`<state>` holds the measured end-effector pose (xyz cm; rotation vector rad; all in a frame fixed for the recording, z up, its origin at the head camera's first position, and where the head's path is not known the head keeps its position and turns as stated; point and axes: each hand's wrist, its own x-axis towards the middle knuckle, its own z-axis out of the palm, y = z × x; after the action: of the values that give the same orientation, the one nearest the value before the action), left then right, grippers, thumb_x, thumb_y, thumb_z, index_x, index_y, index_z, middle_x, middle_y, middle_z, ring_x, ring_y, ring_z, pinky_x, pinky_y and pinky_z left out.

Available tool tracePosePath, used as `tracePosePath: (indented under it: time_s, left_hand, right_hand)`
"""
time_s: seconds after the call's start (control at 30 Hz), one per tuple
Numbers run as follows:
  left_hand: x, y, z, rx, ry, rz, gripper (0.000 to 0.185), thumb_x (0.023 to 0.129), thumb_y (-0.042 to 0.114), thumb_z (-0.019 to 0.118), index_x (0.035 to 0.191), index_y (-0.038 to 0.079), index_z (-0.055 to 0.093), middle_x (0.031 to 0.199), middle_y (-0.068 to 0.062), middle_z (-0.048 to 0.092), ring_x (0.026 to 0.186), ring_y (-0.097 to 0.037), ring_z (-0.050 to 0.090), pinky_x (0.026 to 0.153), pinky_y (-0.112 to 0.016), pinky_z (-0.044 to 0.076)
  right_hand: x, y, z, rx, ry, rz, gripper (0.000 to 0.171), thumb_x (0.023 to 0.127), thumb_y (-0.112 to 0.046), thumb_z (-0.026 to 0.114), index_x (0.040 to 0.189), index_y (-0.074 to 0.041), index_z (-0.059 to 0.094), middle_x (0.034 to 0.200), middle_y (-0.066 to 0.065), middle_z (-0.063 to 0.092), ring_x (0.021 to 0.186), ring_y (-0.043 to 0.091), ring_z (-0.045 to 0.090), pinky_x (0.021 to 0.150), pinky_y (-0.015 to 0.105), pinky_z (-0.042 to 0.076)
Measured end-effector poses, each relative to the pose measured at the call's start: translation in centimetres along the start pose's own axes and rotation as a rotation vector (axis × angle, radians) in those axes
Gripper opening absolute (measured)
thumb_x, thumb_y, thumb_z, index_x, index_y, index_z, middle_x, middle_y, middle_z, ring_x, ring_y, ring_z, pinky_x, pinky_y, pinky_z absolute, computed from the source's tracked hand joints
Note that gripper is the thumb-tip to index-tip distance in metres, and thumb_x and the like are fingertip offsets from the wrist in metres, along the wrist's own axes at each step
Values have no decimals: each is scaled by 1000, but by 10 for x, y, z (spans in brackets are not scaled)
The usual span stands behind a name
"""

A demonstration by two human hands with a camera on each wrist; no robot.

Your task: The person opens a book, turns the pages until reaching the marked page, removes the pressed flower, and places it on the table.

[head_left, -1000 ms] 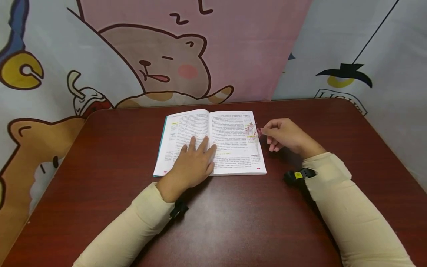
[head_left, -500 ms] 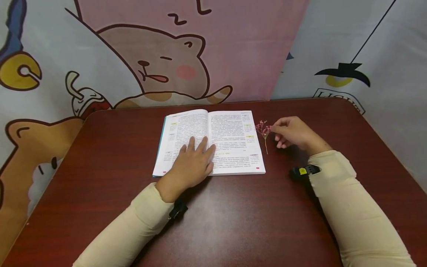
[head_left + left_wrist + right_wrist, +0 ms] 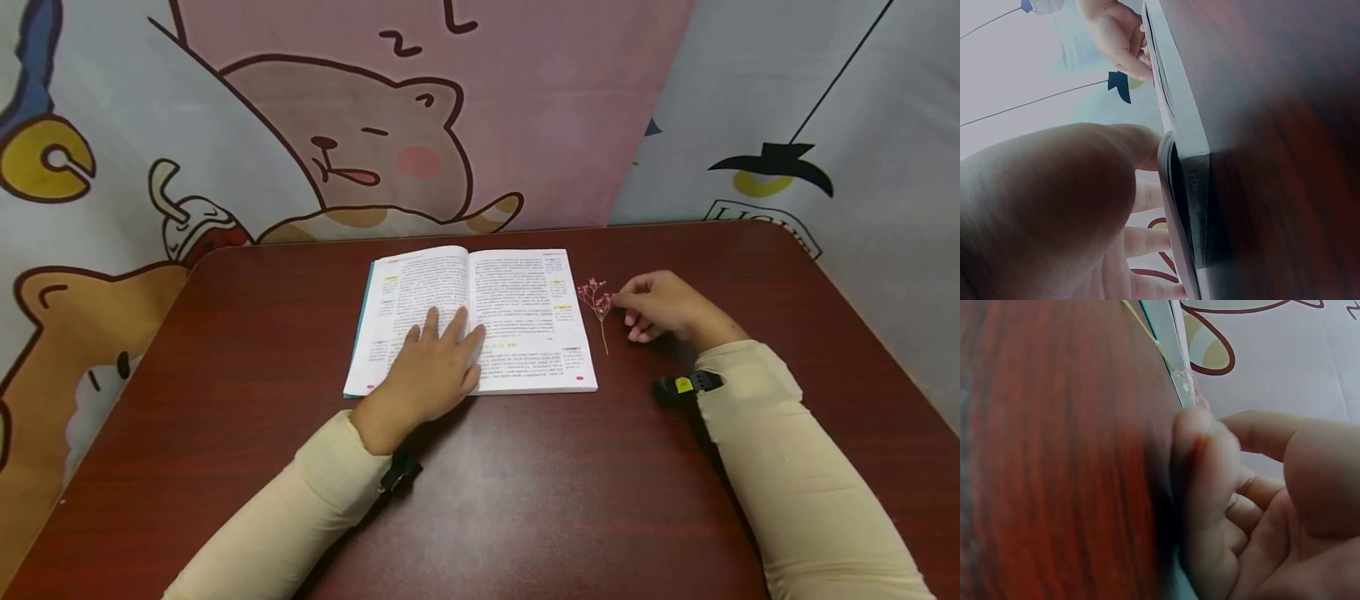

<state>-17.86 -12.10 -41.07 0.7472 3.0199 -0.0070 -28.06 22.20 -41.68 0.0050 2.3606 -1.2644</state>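
An open book (image 3: 517,317) lies on the dark red table (image 3: 525,483). My left hand (image 3: 435,358) rests flat on its pages near the spine, fingers straight; the left wrist view shows that hand (image 3: 1054,206) against the book's edge (image 3: 1188,169). A small dried sprig with pink flowers (image 3: 596,298) lies on the table just right of the book, stem pointing toward me. My right hand (image 3: 621,302) pinches its flower end with curled fingers. In the right wrist view my right hand (image 3: 1210,434) has its fingertips at the sprig's pink tip (image 3: 1200,400).
A cartoon-printed cloth backdrop (image 3: 360,142) hangs close behind the table's far edge and round its sides. Black wrist cameras (image 3: 678,387) sit on both cream sleeves. Bare tabletop stretches in front of the book and on either side.
My right hand has carried the sprig off the book's right page and lowered it to the table beside the book. The left hand and the book have stayed put.
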Motion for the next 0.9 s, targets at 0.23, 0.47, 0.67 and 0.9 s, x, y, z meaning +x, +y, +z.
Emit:
tracePosePath:
  time_s: [0.23, 0.47, 0.67, 0.9]
  left_hand:
    - [-1, 0, 1, -5, -1, -3, 54, 102, 36, 49, 151, 14, 45, 160, -18, 36, 143, -53, 34, 107, -64, 40]
    - [-2, 0, 0, 2, 17, -2, 53, 102, 35, 50, 150, 14, 46, 159, -18, 37, 142, -52, 35, 107, -64, 40]
    - [-2, 1, 1, -13, 17, 3, 53, 102, 35, 50, 150, 14, 47, 158, -18, 38, 141, -53, 36, 106, -64, 41]
    - [-1, -1, 1, -8, 5, 0, 53, 102, 36, 49, 152, 16, 44, 160, -16, 36, 143, -52, 34, 107, -64, 40]
  right_hand:
    - [3, 8, 0, 5, -25, 1, 31, 102, -23, 54, 113, 6, 54, 65, 1, 57, 50, 11, 63, 52, 30, 57]
    - [4, 10, 0, 1, -2, -5, 31, 102, -23, 55, 112, 6, 53, 64, 1, 55, 49, 11, 64, 53, 30, 58]
    - [2, 12, 2, 6, 5, -4, 30, 102, -22, 55, 111, 6, 53, 65, 1, 55, 50, 11, 65, 54, 31, 58]
    - [2, 12, 1, 7, 20, -6, 28, 101, -20, 57, 107, 6, 53, 64, 1, 54, 49, 11, 64, 53, 32, 58]
